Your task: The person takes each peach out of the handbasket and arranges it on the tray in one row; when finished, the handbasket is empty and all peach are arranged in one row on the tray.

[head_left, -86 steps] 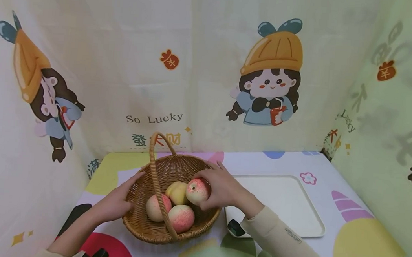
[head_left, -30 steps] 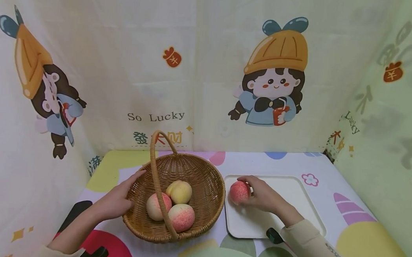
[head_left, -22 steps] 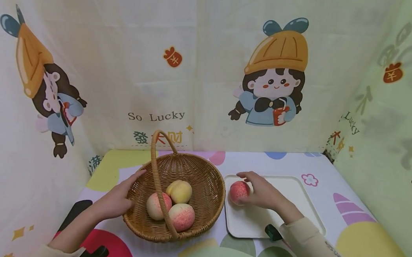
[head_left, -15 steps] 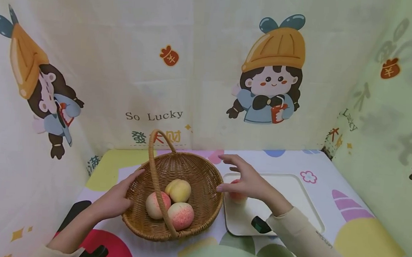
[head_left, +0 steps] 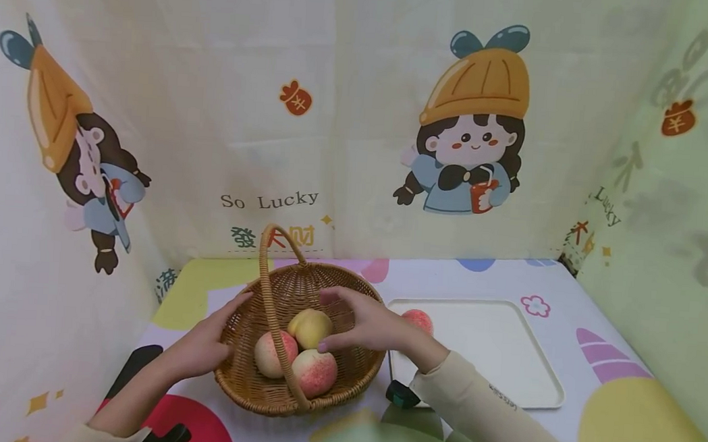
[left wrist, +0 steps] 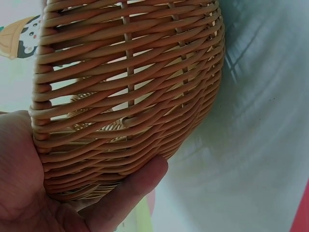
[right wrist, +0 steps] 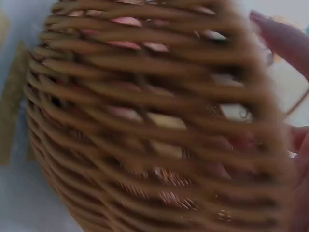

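A brown wicker basket (head_left: 240, 390) with a tall handle (head_left: 267, 270) stands on the table. My left hand (head_left: 197, 348) holds its left rim; in the left wrist view a digit (left wrist: 133, 191) lies along the outer weave. Three peaches are inside: a yellow one (head_left: 309, 329), a pink-and-white one (head_left: 265, 357) partly behind the handle, and another pink-and-white one (head_left: 315, 374) in front. My right hand (head_left: 362, 323) reaches over the right rim, fingers and thumb spread beside the yellow peach, holding nothing. One pink peach (head_left: 419, 319) sits on the white tray (head_left: 497, 365), partly hidden by the right wrist.
The tray lies right of the basket on a patterned tablecloth (head_left: 448, 281). Printed curtains (head_left: 358, 147) enclose the back and sides. A black wrist camera (head_left: 402, 394) sits under the right forearm, low over the tray's front edge. The basket handle arches above the peaches.
My right hand carried a pink peach from the basket to the tray's left part and let go. It then came back left, empty, into the basket. The left hand stayed put.
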A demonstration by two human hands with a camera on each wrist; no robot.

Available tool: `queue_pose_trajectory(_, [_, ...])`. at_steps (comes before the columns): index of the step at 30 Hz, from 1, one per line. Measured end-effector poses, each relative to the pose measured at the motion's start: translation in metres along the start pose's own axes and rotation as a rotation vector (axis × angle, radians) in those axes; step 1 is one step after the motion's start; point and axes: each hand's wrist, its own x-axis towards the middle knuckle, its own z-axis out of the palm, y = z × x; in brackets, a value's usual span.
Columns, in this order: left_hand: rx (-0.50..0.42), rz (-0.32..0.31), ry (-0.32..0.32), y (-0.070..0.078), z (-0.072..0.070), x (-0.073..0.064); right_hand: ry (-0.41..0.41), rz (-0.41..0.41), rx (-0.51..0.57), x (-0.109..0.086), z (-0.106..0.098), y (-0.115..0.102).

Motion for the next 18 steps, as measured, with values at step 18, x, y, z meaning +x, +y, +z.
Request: queue_pose_trajectory(18, [-0.033, 0.001, 0.009, 0.004, 0.003, -0.003, -0.228, 0.015, -0.506, 0.007, 0.025, 0.0])
